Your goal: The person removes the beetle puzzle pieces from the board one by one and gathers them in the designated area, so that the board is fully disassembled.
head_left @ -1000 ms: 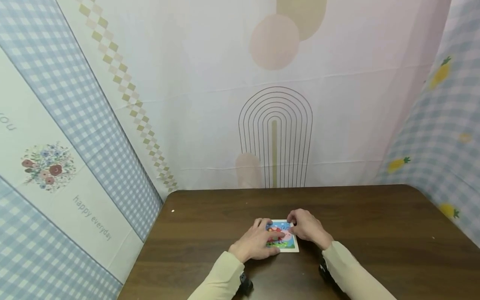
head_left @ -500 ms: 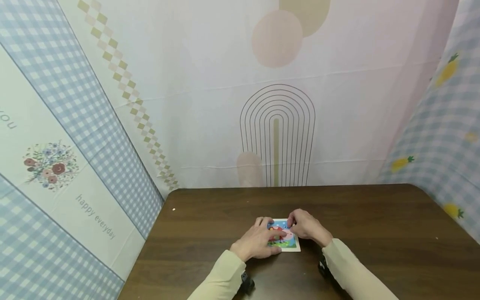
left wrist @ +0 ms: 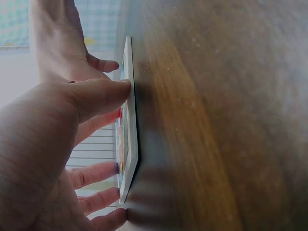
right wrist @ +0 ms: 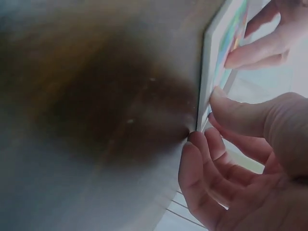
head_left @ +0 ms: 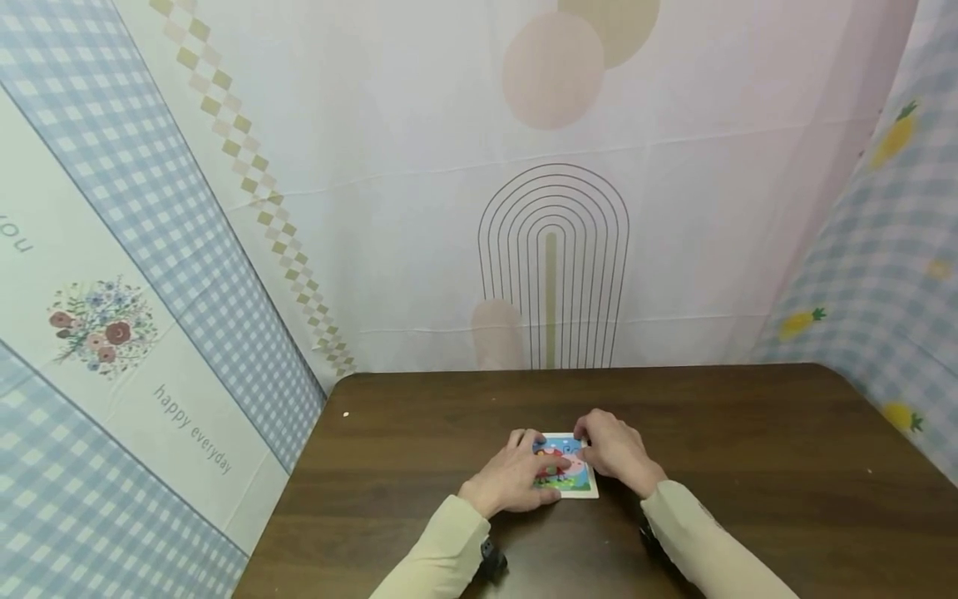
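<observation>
A small white-bordered board (head_left: 575,482) with a colourful cartoon pig picture lies flat on the table; I cannot tell whether it is a puzzle. My left hand (head_left: 512,476) rests over its left part, fingers extended across the picture and thumb at the near edge. In the left wrist view the thick pale rim of the board (left wrist: 134,144) shows beside those fingertips. At the far right corner, my right hand (head_left: 615,448) holds the board with curled fingers. Its thumb (right wrist: 233,108) presses the border in the right wrist view, with other fingertips around the corner. Both hands partly hide the picture.
The dark brown wooden table (head_left: 748,449) stretches out around the board. A tiny white speck (head_left: 346,414) lies near its far left corner. Behind stands a printed cloth backdrop (head_left: 419,249), with checked cloths at both sides.
The head view has shifted slightly. Both hands stay at the same parts of the board, and the right fingers have moved only a little at the corner.
</observation>
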The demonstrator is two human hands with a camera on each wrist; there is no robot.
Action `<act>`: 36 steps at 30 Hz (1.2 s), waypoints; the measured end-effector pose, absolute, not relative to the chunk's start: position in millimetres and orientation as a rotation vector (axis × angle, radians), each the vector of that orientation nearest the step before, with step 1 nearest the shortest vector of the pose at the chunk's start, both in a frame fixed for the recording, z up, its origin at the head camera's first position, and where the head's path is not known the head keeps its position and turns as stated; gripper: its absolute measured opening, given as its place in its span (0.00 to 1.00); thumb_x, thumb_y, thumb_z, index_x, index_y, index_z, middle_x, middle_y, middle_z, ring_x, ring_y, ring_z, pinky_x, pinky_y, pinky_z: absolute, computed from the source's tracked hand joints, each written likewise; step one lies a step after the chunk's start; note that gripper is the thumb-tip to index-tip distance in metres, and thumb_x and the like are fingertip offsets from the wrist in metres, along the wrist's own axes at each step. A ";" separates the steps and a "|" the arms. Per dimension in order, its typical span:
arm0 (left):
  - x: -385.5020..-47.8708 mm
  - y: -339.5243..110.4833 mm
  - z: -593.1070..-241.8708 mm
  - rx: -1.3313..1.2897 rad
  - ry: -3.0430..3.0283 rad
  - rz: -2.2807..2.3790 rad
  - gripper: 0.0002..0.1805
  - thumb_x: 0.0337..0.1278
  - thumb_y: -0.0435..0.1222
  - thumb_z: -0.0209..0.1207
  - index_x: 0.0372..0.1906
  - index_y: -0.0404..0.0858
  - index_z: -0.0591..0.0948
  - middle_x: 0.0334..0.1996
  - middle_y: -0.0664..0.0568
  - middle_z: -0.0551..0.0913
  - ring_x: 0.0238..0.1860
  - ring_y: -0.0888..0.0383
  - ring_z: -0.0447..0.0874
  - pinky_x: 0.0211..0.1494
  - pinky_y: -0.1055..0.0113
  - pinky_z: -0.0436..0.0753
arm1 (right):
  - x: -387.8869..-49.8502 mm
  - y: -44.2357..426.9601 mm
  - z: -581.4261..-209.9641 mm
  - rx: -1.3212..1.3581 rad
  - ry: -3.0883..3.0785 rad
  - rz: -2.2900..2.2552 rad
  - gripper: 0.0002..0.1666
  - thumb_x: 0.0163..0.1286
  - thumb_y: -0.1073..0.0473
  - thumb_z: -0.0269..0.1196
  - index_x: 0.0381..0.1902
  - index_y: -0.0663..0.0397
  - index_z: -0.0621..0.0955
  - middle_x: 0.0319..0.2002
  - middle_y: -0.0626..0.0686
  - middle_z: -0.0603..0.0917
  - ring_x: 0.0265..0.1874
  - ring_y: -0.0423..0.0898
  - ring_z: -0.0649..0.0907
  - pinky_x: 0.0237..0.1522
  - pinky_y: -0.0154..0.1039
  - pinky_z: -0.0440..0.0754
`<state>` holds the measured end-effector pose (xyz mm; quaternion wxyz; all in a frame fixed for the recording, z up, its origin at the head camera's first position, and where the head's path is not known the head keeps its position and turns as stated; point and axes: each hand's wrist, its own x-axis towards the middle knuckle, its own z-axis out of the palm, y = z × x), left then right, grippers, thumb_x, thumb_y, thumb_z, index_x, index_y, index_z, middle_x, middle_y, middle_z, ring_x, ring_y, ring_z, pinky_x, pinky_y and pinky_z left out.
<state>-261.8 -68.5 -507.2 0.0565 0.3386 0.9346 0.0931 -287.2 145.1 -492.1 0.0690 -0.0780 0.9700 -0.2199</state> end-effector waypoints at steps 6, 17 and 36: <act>-263.0 -65.9 -507.5 1.023 2.832 0.277 0.27 0.73 0.54 0.67 0.74 0.65 0.81 0.76 0.46 0.72 0.76 0.45 0.67 0.72 0.55 0.83 | -315.5 157.3 -515.6 -0.250 2.827 -0.693 0.11 0.65 0.62 0.76 0.44 0.55 0.87 0.39 0.52 0.85 0.35 0.49 0.81 0.37 0.47 0.80; -262.5 -65.9 -507.4 1.018 2.835 0.274 0.27 0.73 0.54 0.68 0.73 0.65 0.81 0.75 0.46 0.73 0.76 0.46 0.67 0.72 0.55 0.82 | -332.5 163.7 -556.4 -0.339 2.880 -0.649 0.10 0.64 0.63 0.73 0.41 0.48 0.83 0.44 0.52 0.81 0.36 0.49 0.78 0.35 0.47 0.78; -263.5 -66.6 -511.2 0.994 2.795 0.308 0.27 0.74 0.53 0.66 0.75 0.64 0.80 0.81 0.53 0.70 0.79 0.44 0.64 0.71 0.53 0.83 | -305.6 153.6 -504.1 -0.318 2.861 -0.658 0.11 0.64 0.63 0.78 0.43 0.52 0.87 0.42 0.52 0.84 0.38 0.48 0.81 0.40 0.51 0.83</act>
